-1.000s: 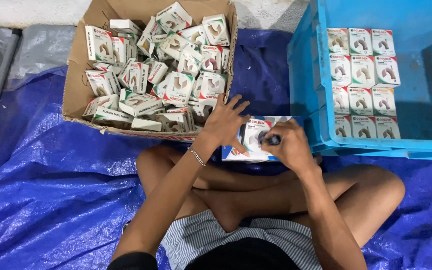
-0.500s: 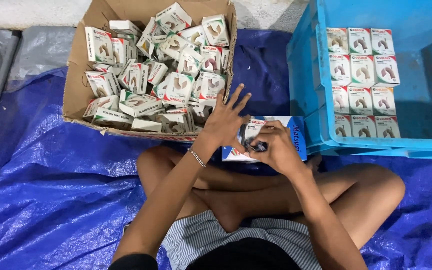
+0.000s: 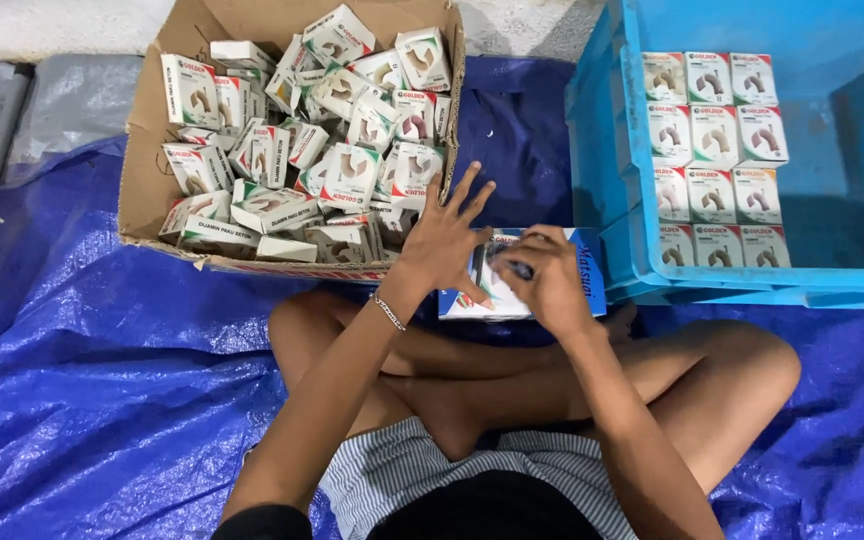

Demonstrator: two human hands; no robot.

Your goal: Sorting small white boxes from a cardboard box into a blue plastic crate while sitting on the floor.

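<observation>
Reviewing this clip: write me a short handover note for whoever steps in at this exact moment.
Left hand: fingers spread, palm resting on the small white-and-blue carton on the lap.
Right hand: closed over the same carton, pinching a small dark object; too small to identify.
Brown cardboard box, front left: a loose jumble of small white cartons.
Blue plastic crate, right: matching cartons stacked in neat rows, twelve showing, along its left side.
Done: that block of rows.
Left: the jumble in the cardboard box, and most of the crate is unfilled.
</observation>
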